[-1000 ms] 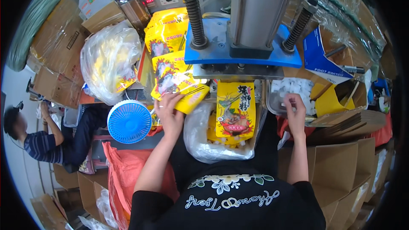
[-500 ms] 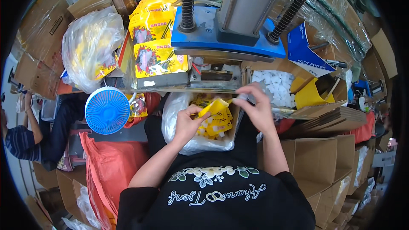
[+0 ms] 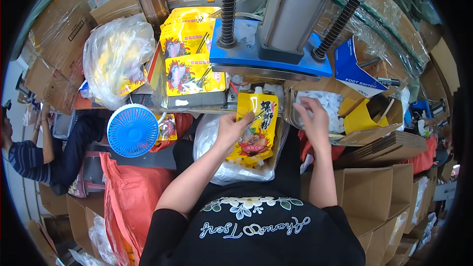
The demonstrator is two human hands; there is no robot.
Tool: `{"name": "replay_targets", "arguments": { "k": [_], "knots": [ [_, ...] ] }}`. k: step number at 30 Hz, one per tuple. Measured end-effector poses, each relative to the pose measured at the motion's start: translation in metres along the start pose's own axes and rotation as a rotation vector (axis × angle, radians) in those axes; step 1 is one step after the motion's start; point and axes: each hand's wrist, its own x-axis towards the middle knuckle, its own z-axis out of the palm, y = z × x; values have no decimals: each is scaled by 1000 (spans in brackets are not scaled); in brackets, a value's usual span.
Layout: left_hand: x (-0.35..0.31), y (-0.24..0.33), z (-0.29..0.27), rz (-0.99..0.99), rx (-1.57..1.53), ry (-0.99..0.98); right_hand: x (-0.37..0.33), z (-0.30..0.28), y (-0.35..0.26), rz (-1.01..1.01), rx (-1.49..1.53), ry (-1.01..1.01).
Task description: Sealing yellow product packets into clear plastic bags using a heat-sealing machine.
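My left hand (image 3: 233,130) pinches the side of a yellow spout pouch (image 3: 257,135), held nearly upright with its printed face showing and a small white spout at its top. Just right of it, my right hand (image 3: 315,122) is raised with thumb and fingers apart, nothing visible in it. That hand is at the near edge of a pile of small white plastic pieces (image 3: 329,104). Below the pouch, in my lap, stands a box lined with a clear plastic bag (image 3: 209,143); yellow pouches inside it are mostly hidden.
Ahead stands a blue press (image 3: 271,51) with springs. Left of it lie stacked yellow pouches (image 3: 189,75), a stuffed clear bag (image 3: 116,56) and a blue fan (image 3: 132,130). Flattened cardboard (image 3: 382,148) and a yellow box (image 3: 367,114) are at right. Another person (image 3: 29,152) sits far left.
My left hand has brought the pouch up, its printed face now showing. My right hand has moved away from the pouch to the right and opened. The view has shifted slightly.
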Motion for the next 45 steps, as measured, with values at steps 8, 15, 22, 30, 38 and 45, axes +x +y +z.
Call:
{"name": "replay_targets", "arguments": {
  "k": [8, 15, 22, 30, 38, 45],
  "knots": [
    [21, 13, 2, -43, -100, 4, -16, 0, 48, 69, -233, -103],
    [33, 59, -79, 880, 1256, 488, -17, 0, 62, 30, -6, -62],
    [-15, 42, -103, 764, 993, 428, -11, -5, 51, 169, 320, -60],
    [-52, 8, -54, 308, 465, 64, -14, 22, -53, -107, 320, -265],
    [-53, -28, -44, 238, 427, -153, -22, 43, -39, 214, 596, -540],
    [-4, 6, 2, -57, -28, -33, 15, 15, 5, 48, 43, -76]
  ]
}}
